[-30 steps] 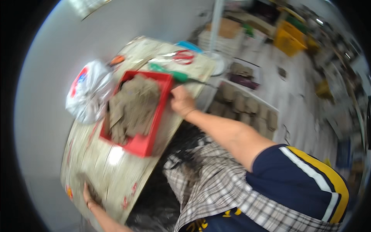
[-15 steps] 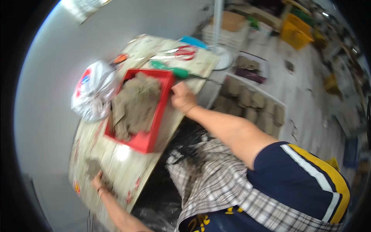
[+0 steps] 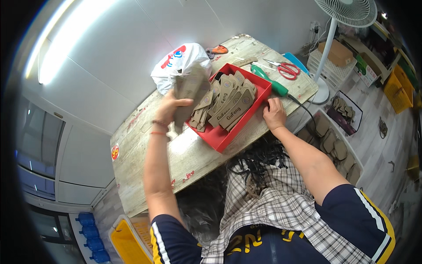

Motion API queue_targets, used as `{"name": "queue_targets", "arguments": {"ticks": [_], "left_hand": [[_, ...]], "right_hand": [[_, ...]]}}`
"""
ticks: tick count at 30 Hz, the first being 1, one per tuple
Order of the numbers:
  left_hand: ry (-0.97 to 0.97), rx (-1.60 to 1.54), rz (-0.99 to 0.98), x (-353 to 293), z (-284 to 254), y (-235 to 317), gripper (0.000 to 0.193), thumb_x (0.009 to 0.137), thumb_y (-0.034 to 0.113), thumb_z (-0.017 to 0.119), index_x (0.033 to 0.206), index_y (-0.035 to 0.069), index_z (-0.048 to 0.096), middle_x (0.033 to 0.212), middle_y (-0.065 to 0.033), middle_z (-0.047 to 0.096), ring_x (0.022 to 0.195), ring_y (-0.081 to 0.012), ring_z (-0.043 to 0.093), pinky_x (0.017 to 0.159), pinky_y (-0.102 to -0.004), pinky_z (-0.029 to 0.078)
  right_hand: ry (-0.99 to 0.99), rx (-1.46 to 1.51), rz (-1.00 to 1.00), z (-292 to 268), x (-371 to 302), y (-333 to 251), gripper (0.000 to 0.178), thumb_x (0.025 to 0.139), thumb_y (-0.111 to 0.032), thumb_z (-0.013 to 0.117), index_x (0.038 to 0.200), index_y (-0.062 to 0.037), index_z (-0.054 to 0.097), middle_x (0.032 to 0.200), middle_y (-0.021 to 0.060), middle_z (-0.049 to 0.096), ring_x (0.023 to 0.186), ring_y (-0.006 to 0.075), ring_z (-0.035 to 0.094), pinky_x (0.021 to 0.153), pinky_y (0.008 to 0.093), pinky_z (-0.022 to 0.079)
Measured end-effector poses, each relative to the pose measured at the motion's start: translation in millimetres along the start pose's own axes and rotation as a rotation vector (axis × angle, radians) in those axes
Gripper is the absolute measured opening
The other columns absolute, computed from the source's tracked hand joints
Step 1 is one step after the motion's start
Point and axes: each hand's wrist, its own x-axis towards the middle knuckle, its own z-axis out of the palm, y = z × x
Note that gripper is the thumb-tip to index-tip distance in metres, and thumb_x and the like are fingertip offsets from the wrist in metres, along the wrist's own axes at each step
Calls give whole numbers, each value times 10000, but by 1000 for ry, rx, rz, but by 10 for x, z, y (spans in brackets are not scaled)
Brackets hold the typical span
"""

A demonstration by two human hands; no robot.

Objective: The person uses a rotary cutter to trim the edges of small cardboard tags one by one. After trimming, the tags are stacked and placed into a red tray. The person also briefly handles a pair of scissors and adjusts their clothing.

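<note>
Here, head view: left hand (image 3: 168, 107) clamped on blurred grey-brown flat pieces (image 3: 188, 87), in front of white bag (image 3: 173, 64), just left of red box (image 3: 222, 141) on counter (image 3: 136, 147). Right hand (image 3: 274, 115), fingers curled together, at counter's edge beside box.

Brown pcs (image 3: 189, 86) in L hand (image 3: 169, 107) blurred, qty unclear; fan (image 3: 351, 14) cut off at top edge.

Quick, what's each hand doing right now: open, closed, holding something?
Left hand: closed on flat brown pieces, blurred.
Right hand: curled at the table edge; can't tell if holding anything.
</note>
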Motion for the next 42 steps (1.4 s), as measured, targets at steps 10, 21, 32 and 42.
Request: {"name": "queue_targets", "arguments": {"ticks": [10,21,32,42], "left_hand": [[359,845,123,400,845,-358,1023,664,423,805,1445,43,265,1359,-213,368,1299,-353,330,1080,-428,266],[440,703,254,800,903,-803,770,885,522,532,1489,154,227,1501,-200,261,1388,-344,245,1107,-549,128],[603,516,316,750,549,-970,708,916,577,448,1446,121,336,1447,-164,368,1354,-321,297,1105,-484,180],[571,552,211,726,799,-902,582,953,462,440,1397,87,410,1419,-148,414,1343,-289,334,1102,-429,204]], "right_hand": [[-50,21,11,-118,-8,-115,213,747,-114,587,949,-48,567,978,113,539,972,316,537,840,422,451],[31,218,35,-187,37,-189,282,936,-281,508,1090,-51,564,1001,131,548,953,299,559,813,398,458],[-122,429,55,-327,159,-891,409,730,-233,776,1027,-61,553,815,80,625,733,234,625,649,351,493],[-37,234,-281,-343,373,-750,483,827,-403,666,1138,-60,528,1008,128,523,947,311,523,811,407,409]]}}
